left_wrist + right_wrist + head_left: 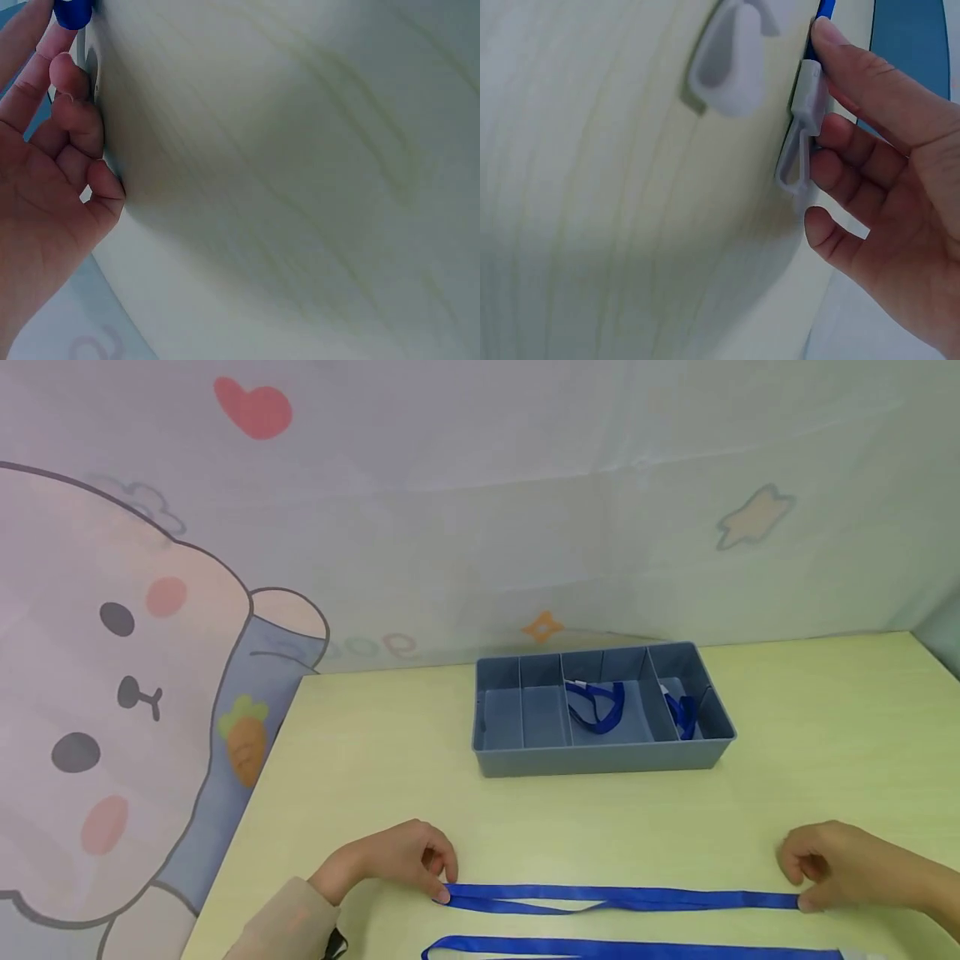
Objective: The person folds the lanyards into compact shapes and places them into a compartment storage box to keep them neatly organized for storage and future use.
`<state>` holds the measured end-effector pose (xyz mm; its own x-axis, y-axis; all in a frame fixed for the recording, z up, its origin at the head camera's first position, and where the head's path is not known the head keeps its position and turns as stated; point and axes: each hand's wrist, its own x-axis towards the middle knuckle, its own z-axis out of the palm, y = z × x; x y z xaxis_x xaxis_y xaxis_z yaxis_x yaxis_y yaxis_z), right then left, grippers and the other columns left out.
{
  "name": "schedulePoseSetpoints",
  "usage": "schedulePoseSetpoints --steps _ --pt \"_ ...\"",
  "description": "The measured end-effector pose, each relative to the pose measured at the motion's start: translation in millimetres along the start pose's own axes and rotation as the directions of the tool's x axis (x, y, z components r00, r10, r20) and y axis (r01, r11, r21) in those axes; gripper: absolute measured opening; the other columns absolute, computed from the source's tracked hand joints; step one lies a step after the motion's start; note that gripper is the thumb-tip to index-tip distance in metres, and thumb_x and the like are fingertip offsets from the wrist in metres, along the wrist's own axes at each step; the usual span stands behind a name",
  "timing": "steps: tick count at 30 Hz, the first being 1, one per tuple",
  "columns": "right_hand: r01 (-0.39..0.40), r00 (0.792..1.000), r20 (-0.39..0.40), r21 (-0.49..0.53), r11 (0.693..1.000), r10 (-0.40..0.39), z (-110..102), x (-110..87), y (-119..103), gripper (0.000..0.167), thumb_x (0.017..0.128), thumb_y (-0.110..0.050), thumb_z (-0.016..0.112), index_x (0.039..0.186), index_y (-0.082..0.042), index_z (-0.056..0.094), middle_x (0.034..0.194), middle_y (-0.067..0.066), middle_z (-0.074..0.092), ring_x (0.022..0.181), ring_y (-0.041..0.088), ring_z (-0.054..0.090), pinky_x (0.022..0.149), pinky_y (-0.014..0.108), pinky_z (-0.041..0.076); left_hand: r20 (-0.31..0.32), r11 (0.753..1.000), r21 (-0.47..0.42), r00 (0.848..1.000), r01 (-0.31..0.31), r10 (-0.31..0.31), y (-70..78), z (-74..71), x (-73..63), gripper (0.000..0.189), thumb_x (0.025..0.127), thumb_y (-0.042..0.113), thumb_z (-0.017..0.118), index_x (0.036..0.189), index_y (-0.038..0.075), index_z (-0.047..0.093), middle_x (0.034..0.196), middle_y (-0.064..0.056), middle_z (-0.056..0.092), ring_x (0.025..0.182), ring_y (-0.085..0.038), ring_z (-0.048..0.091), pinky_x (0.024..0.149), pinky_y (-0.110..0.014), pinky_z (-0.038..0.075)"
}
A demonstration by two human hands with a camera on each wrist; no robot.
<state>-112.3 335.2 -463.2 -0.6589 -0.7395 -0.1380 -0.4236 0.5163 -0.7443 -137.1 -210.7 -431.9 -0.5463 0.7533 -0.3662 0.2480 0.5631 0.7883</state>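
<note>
A blue lanyard [675, 899] is stretched left to right over the table near its front. My left hand [408, 860] pinches its looped end between thumb and finger; the left wrist view catches only a bit of the blue strap [73, 13]. At the other end my right hand [847, 868] pinches the strap just above a white plastic clip [810, 97], which lies along the curled fingers in the right wrist view. Closer to the front lies a second blue lanyard [675, 950], partly cut off by the frame, with its own white clip [731, 67].
Behind the hands stands a grey-blue divided tray [600, 760]. One coiled blue lanyard [611, 714] lies in its wide middle compartment, another [686, 718] in the right-hand section. A printed cloth [465, 510] hangs along the back and left edges of the pale wooden table [360, 760].
</note>
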Motion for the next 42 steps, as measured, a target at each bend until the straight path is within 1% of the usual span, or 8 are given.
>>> schedulePoseSetpoints --steps 7,15,19,23,28,35,39,42 --pt "-0.049 0.999 -0.02 -0.056 0.997 0.048 0.0 -3.5 3.5 0.02 0.079 -0.025 0.073 0.078 -0.023 0.053 0.071 -0.02 0.042 0.064 -0.004 0.041 0.048 0.022 0.031 -0.044 0.999 0.039 0.999 -0.015 0.017 -3.2 -0.2 -2.8 0.012 0.074 0.015 0.079 0.075 0.012 0.068 0.066 0.012 0.047 0.062 0.001 0.042 0.059 -0.015 0.035" --pt "-0.17 0.985 0.014 -0.051 0.984 0.171 -0.6 -10.4 4.1 0.018 0.081 -0.026 0.072 0.082 -0.021 0.055 0.073 -0.017 0.044 0.066 -0.001 0.042 0.052 0.021 0.035 -0.034 0.998 -0.055 0.999 -0.006 0.004 -5.1 -2.9 -8.7 0.011 0.08 0.017 0.074 0.077 0.01 0.066 0.069 0.011 0.054 0.06 0.0 0.044 0.057 -0.015 0.038" --pt "-0.174 0.985 -0.013 -0.084 0.981 0.174 0.2 -10.2 2.4 0.022 0.079 -0.029 0.074 0.08 -0.021 0.053 0.069 -0.018 0.043 0.063 -0.002 0.042 0.05 0.021 0.033 -0.041 0.993 -0.107 0.999 -0.04 0.036 -7.7 -4.6 -10.4 0.017 0.085 0.023 0.069 0.076 0.009 0.067 0.064 0.01 0.051 0.056 0.0 0.039 0.053 -0.015 0.034" --pt "-0.188 0.982 -0.026 -0.102 0.977 0.186 1.4 -10.1 0.7 0.023 0.08 -0.03 0.073 0.077 -0.022 0.051 0.066 -0.018 0.041 0.061 -0.003 0.04 0.049 0.021 0.031 -0.075 0.993 -0.1 0.996 -0.058 0.051 -8.6 -3.9 -8.0 0.024 0.084 0.025 0.07 0.067 0.009 0.062 0.057 0.01 0.044 0.054 0.0 0.036 0.052 -0.016 0.031" --pt "-0.144 0.989 -0.042 -0.123 0.982 0.14 1.9 -9.5 -0.5 0.023 0.081 -0.027 0.072 0.076 -0.021 0.05 0.067 -0.019 0.04 0.062 -0.004 0.039 0.049 0.021 0.03 -0.121 0.997 -0.054 0.992 -0.053 0.046 -7.4 -2.4 -4.8 0.03 0.081 0.018 0.073 0.06 0.01 0.054 0.053 0.011 0.04 0.052 0.001 0.034 0.053 -0.015 0.032" --pt "-0.071 0.995 -0.072 -0.092 0.993 0.065 1.5 -10.8 2.2 0.021 0.081 -0.018 0.072 0.076 -0.021 0.052 0.068 -0.021 0.04 0.061 -0.005 0.039 0.046 0.021 0.03 -0.207 0.996 -0.08 0.978 -0.045 0.028 -0.8 -4.1 -3.7 0.025 0.077 0.012 0.075 0.06 0.007 0.058 0.052 0.008 0.047 0.052 -0.001 0.04 0.053 -0.016 0.036" --pt "-0.064 0.997 -0.055 -0.071 0.995 0.061 -0.1 -13.4 6.5 0.016 0.084 -0.019 0.07 0.078 -0.022 0.055 0.07 -0.022 0.043 0.063 -0.005 0.041 0.047 0.021 0.032 -0.261 0.991 -0.129 0.965 -0.034 -0.001 1.2 -5.4 -2.4 0.023 0.075 0.009 0.077 0.069 0.003 0.055 0.055 0.006 0.048 0.053 -0.003 0.042 0.056 -0.017 0.039" --pt "-0.069 0.997 -0.027 -0.036 0.997 0.068 -2.3 -15.1 9.1 0.011 0.086 -0.021 0.067 0.08 -0.022 0.057 0.073 -0.022 0.048 0.064 -0.004 0.044 0.047 0.021 0.034 -0.257 0.983 -0.181 0.966 -0.022 -0.025 2.0 -7.1 -2.1 0.021 0.076 0.006 0.076 0.083 0.0 0.058 0.059 0.004 0.052 0.054 -0.004 0.043 0.061 -0.019 0.043"
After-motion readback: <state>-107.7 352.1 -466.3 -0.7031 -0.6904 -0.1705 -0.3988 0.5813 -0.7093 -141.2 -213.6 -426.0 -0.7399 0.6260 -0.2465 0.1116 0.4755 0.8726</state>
